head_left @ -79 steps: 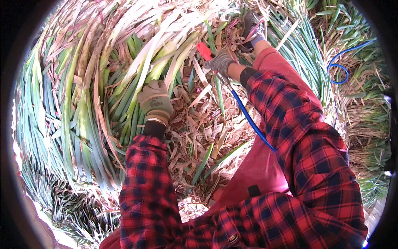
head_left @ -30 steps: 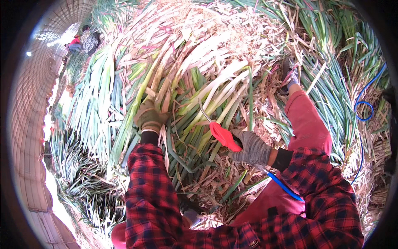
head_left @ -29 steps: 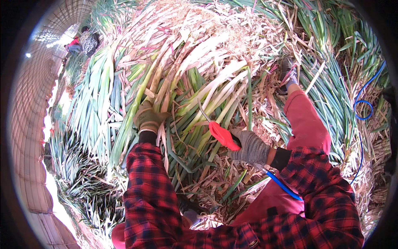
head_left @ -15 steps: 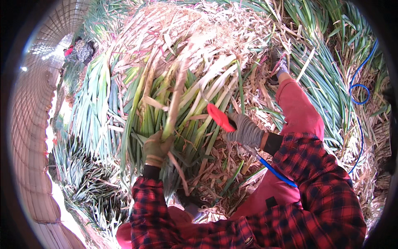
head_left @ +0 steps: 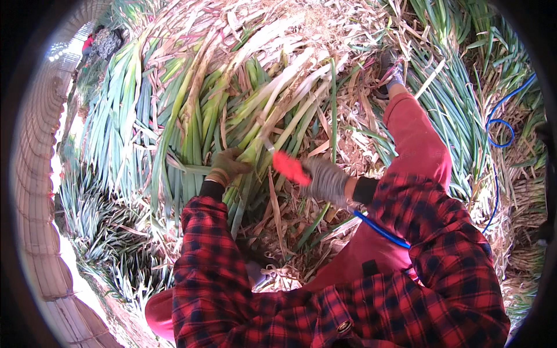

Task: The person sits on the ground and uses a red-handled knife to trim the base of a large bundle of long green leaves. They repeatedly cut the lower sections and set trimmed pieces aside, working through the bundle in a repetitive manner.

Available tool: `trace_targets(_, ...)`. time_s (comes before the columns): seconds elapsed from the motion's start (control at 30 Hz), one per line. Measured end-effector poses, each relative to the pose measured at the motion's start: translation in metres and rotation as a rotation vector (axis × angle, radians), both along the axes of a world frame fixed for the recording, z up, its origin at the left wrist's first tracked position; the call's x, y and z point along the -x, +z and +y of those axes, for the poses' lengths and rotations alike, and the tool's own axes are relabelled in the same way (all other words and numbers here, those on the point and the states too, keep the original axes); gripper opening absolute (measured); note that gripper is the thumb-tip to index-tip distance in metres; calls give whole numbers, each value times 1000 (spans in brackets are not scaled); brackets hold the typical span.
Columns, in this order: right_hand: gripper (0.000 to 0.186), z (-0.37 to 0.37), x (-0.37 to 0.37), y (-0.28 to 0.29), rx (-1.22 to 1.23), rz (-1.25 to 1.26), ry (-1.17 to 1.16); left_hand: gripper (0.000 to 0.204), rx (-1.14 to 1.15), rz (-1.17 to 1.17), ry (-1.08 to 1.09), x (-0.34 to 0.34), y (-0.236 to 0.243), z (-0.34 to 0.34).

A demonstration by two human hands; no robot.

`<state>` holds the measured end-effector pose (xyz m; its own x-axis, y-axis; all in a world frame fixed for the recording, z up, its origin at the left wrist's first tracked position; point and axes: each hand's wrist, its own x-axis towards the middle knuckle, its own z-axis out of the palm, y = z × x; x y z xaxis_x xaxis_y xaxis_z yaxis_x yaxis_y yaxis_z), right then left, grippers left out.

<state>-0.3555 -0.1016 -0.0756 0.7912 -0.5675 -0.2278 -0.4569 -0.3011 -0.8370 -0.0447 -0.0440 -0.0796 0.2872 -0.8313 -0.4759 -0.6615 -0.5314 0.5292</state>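
Note:
My left hand, in an olive work glove, is closed round a long green onion stalk at the front of the pile. My right hand, in a grey striped glove and blurred by motion, grips an air blow gun with a red body. Its thin metal nozzle points up and left, close to the stalk by my left hand. A blue hose runs from below my right wrist. More green onions lie under and beyond my left hand, pale ends pointing away.
Dry peeled leaves litter the ground between my legs. Green onions in rows lie beyond my right leg, with a looped blue hose at the far right. A curved, ribbed wall bounds the left. Another person is at the far left.
My right hand has moved left with the air blow gun, nearer to my left hand. The stalk in my left hand, raised and blurred before, now lies lower among the others.

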Motion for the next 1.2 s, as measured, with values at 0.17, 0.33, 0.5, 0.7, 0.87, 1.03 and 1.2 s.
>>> trace_targets(0.17, 32, 13, -13, 0, -86, -22, 18, 72, 43, 201, 113, -31, -13, 12)
trace_targets(0.33, 33, 30, -10, -32, 19, -62, 86, 81, 56, 271, 27, -45, -26, 5)
trace_targets(0.5, 38, 23, -15, -15, 217, -79, 95, 85, 72, 349, 70, -55, -37, 9)
trace_targets(0.7, 37, -27, -17, -10, -40, 69, -139, 83, 73, 437, 132, -63, -44, 14)
trace_targets(0.87, 48, -87, -19, -25, -115, 146, -307, 74, 101, 465, 159, -49, -37, 12)
trace_targets(1.03, 49, -134, -19, -45, 73, 255, -393, 65, 97, 368, 139, -44, -38, 10)
trace_targets(1.2, 51, -142, -20, -48, 34, 246, -386, 58, 168, 420, 174, -34, -37, 14)
